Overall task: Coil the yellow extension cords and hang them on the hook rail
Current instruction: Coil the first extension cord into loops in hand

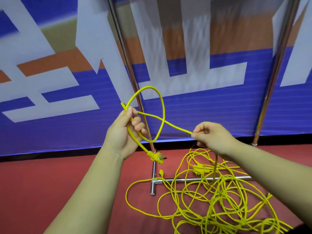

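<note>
Floor [50, 191] is red, backed by a blue banner [202, 115]. My left hand [123, 132] grips a loop of yellow cord [163, 105]; my right hand [214, 137] pinches the same cord.

Only cropped, unreadable white character strokes on the blue banner [202, 114]

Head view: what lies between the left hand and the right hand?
In the head view, a straight stretch of yellow cord runs from the left hand to the right hand, crossing the loop the left hand holds.
</note>
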The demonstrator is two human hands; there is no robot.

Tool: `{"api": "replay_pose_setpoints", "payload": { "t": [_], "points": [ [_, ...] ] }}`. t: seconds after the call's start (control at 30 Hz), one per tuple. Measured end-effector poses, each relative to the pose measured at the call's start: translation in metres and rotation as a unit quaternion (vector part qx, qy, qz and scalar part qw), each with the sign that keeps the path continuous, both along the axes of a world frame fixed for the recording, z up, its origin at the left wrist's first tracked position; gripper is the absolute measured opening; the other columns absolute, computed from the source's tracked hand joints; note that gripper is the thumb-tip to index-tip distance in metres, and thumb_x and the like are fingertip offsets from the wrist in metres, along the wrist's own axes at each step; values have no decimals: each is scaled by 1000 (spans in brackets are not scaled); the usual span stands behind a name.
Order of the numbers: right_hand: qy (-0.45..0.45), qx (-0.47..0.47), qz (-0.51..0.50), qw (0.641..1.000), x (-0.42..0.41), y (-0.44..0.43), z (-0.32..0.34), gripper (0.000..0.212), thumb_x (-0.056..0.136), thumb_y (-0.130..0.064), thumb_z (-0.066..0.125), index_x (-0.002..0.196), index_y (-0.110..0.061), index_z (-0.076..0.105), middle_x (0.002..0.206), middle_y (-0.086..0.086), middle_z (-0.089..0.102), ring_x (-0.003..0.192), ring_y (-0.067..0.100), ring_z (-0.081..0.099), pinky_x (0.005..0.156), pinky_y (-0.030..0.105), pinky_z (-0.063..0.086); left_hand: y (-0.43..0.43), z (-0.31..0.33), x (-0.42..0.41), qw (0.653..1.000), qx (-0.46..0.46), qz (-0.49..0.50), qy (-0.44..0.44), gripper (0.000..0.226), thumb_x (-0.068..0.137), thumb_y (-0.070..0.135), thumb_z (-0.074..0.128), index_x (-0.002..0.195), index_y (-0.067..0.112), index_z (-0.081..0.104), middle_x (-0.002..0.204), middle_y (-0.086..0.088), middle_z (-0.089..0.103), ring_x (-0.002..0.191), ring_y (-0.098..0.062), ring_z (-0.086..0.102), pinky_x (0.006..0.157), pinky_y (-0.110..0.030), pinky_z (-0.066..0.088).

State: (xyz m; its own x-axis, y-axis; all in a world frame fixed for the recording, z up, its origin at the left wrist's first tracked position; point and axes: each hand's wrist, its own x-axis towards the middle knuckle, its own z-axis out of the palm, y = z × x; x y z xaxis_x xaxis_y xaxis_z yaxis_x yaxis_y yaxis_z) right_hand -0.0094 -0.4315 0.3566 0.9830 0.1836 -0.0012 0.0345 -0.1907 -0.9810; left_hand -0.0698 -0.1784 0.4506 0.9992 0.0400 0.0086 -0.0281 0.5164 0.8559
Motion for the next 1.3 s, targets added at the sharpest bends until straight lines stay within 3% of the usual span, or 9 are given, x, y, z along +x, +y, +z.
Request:
{"api": "replay_pose_setpoints", "payload": {
  "t": [0.13,0.27,0.47,0.57,0.67,0.8,0.93,1.13,1.3],
  "points": [
    [-20,101,-136,985,-3,-7,31,10,88,-8,71,80,-13,66,69,4,63,61,17,60,66,31,54,-10,2,-2,996,10,-85,34,25,97,35,49,81,17,55,56,5,32,40,-4,28,39,-15,22],
    [-8,214,-210,954,2,-24,50,12,89,-5,67,80,-12,65,76,5,61,64,17,58,68,28,55,-23,2,-7,987,95,-103,79,30,95,40,51,76,17,51,53,5,28,38,-3,22,36,-16,19],
    [-1,193,-136,972,-9,-37,60,17,90,6,59,96,-9,66,80,9,63,66,17,61,77,33,57,-35,-4,-6,988,114,3,104,28,103,32,51,79,17,51,57,4,35,41,-7,31,39,-18,33],
    [-11,177,-112,978,-11,-47,59,18,93,5,58,101,-9,65,79,7,62,64,14,61,67,29,57,-37,-9,-1,987,88,68,115,20,104,28,52,90,16,61,59,4,38,43,-5,35,40,-17,34],
    [-42,58,-124,990,-15,-59,51,17,92,3,59,98,-11,66,77,8,65,61,12,63,55,21,53,-35,-12,5,986,71,101,112,19,104,30,52,95,18,65,61,5,34,43,-3,29,37,-14,23],
    [-31,-32,-130,991,-16,-69,40,8,90,-7,65,94,-13,68,75,7,73,63,14,70,63,27,56,-45,-11,9,991,19,58,115,26,101,36,53,84,18,62,57,7,22,39,-2,22,37,-14,13],
    [-43,-70,-117,990,-20,-74,44,5,90,-14,68,89,-17,72,66,2,71,52,5,62,59,27,50,-66,-14,12,993,94,22,74,17,100,25,56,95,14,68,60,4,23,42,-5,26,37,-16,22],
    [-108,-119,-69,985,-37,-77,59,6,91,-21,69,89,-25,74,61,-3,68,51,2,59,61,27,51,-110,-25,13,976,215,-18,41,21,100,13,56,117,13,69,64,4,47,46,-7,34,41,-17,31],
    [-120,-72,-63,988,-45,-78,66,8,90,-23,71,91,-28,76,64,0,69,58,14,64,66,34,55,-126,-29,20,977,207,-38,45,26,102,24,55,123,24,69,93,-2,70,48,-8,35,45,-19,34]
  ]
}}
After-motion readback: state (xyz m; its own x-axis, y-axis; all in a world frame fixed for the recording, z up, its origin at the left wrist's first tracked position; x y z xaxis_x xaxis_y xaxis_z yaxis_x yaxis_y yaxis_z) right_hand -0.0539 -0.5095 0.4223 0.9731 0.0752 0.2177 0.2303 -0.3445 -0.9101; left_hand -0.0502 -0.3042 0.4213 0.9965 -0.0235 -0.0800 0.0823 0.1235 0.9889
